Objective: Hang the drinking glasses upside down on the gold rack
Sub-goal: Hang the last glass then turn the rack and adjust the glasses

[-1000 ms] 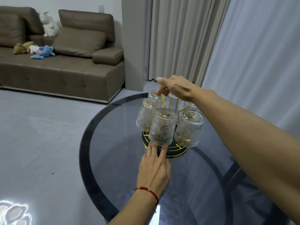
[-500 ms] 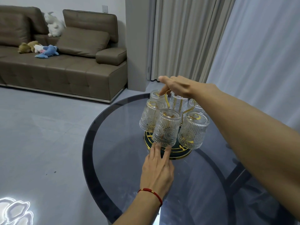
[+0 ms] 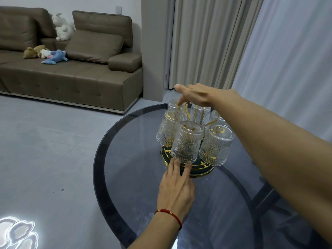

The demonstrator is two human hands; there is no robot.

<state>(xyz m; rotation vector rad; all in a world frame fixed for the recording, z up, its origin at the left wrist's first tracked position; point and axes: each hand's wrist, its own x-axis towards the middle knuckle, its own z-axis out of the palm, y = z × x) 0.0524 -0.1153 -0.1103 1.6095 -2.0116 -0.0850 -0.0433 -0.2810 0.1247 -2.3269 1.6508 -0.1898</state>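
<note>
The gold rack (image 3: 197,168) stands on a round dark glass table (image 3: 100,159), on a dark green base with a gold rim. Several ribbed clear glasses hang upside down around it. One is at the front (image 3: 186,144), one to the left (image 3: 168,130) and one to the right (image 3: 215,146). More glasses hang behind them. My left hand (image 3: 177,187) lies flat, its fingertips touching the base rim under the front glass. My right hand (image 3: 195,95) reaches over the top of the gold loop handle, fingers curled down around it and index finger by the far glass.
A brown sofa (image 3: 71,78) with plush toys stands at the back left across grey floor. Beige curtains (image 3: 206,42) and a white sheer curtain hang behind and to the right of the table. The table's dark legs show through the glass at the lower right.
My view has shifted slightly. Both hands stay where they were on the rack, and the glasses hang as before.
</note>
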